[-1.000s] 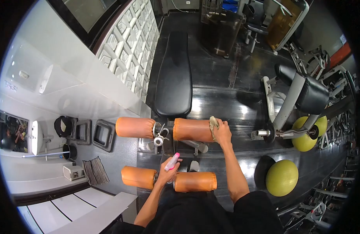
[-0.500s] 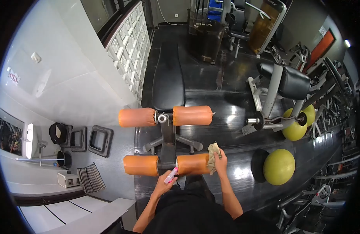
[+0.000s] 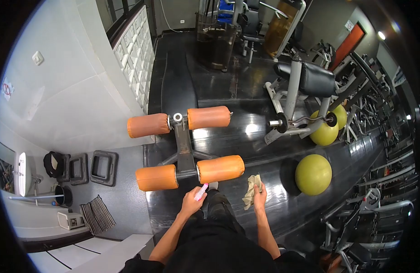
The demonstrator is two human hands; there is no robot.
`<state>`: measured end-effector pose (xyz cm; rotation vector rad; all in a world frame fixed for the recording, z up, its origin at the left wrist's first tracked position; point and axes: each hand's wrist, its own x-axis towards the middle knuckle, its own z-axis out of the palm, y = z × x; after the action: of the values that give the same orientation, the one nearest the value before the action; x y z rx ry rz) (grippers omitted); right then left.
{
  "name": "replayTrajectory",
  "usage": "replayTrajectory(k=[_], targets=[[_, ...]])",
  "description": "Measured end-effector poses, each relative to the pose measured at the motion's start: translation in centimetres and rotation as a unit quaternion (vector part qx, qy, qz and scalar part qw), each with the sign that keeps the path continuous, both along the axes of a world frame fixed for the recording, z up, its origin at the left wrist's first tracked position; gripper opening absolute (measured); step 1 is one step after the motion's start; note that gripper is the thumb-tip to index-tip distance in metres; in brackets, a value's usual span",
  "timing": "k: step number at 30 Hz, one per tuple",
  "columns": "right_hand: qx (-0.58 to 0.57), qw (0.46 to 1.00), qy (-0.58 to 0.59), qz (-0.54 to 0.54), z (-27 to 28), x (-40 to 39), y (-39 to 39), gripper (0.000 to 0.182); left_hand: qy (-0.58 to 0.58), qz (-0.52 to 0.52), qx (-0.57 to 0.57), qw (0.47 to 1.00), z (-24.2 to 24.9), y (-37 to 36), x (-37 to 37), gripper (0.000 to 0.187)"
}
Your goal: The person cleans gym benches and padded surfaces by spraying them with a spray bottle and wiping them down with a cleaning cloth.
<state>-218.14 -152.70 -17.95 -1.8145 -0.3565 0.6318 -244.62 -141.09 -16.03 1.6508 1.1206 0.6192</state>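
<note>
My left hand (image 3: 190,203) is closed around a small pink-and-white bottle (image 3: 201,192), just below the lower right orange foam roller (image 3: 220,169) of a bench. A crumpled beige cloth (image 3: 251,193) hangs from my right hand (image 3: 260,197), pinched between the fingers. The cloth is below and right of that roller, apart from it. Across the metal post (image 3: 186,152) sits the lower left roller (image 3: 156,177). Farther off are the upper left roller (image 3: 148,125) and upper right roller (image 3: 209,117), with the black bench pad (image 3: 178,88) beyond.
Right of me lies a yellow-green exercise ball (image 3: 313,174), with more balls behind it near a padded grey machine (image 3: 292,95). On the left are dark step platforms (image 3: 104,168), a striped mat (image 3: 97,215), a bucket (image 3: 63,195) and a white wall (image 3: 73,91).
My right hand has drawn the cloth off the right end of the lower right roller. The camera view has shifted and tilted; the bottle stays in my left hand.
</note>
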Motion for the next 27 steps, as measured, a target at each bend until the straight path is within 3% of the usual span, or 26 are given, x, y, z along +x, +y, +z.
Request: replayTrajectory(k=[5,9,11,15,19,20,22,23,25,27], targets=[[-0.014,1.0,-0.011,-0.019,1.2,-1.9,-2.4,0.034,0.02,-0.044,0.001,0.999,-0.4,-0.7,1.3,0.019],[-0.015,0.999,-0.046,0.002,-1.6,-1.6,-3.6,0.037,-0.005,-0.044,0.0,0.999,-0.4,-1.2,2.0,0.019],[-0.06,0.991,-0.12,0.017,-2.4,-2.1,-2.6,0.042,-0.033,-0.04,-0.002,0.999,-0.7,-1.6,1.7,0.019],[-0.04,0.965,-0.251,0.069,-1.5,-3.2,3.8,0.046,-0.048,-0.012,0.008,0.999,-0.3,-2.0,0.1,0.018],[-0.107,0.943,-0.304,0.081,-2.3,-6.6,11.3,0.046,-0.042,0.027,0.019,0.999,0.0,-2.3,-2.3,0.016],[-0.116,0.906,-0.39,0.116,-3.4,-8.5,12.5,0.046,-0.033,0.04,0.028,0.998,-0.3,-2.3,-2.8,0.015],[-0.127,0.852,-0.412,0.296,-3.8,-11.3,13.9,0.043,-0.025,0.057,0.012,0.998,-0.7,-2.1,-3.7,0.015],[-0.052,0.839,-0.408,0.357,-3.7,-12.3,13.8,0.041,-0.021,0.073,-0.008,0.997,-0.9,-2.0,-3.9,0.016],[0.011,0.811,-0.397,0.43,-2.9,-11.3,13.4,0.04,-0.027,0.085,-0.014,0.996,-1.5,-1.8,-4.2,0.016],[-0.032,0.818,-0.424,0.388,-3.5,-8.0,13.0,0.038,-0.036,0.101,-0.021,0.994,-1.6,-1.6,-4.3,0.016]])
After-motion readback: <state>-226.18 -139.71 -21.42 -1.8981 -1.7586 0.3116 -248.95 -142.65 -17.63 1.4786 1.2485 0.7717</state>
